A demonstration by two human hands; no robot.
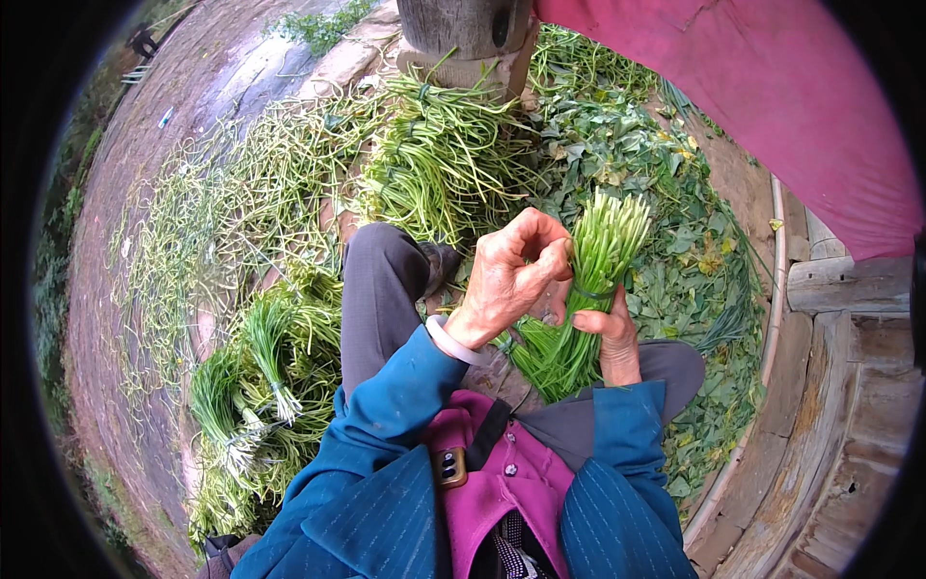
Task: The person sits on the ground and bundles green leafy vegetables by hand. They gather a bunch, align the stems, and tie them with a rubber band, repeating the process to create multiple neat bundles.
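A thick bunch of green stalks [608,236] stands upright over my lap, its pale cut ends up and its loose green ends [552,359] spreading below. A dark green tie circles its middle. From the right, my right hand [613,338] is wrapped round the bunch just below the tie, thumb across the front. Close against the upper left side of the bunch, my left hand [516,275] is closed in a pinch. Whatever its fingertips hold, if anything, is too small to make out.
Tied bundles of long green stems [434,159] lie ahead by a wooden post [463,27]. Loose stems [260,188] cover the left ground. Two small white-ended bunches [268,347] rest at lower left. Leaves [704,251] heap at right, beside wooden boards [820,405] and a red cloth [772,87].
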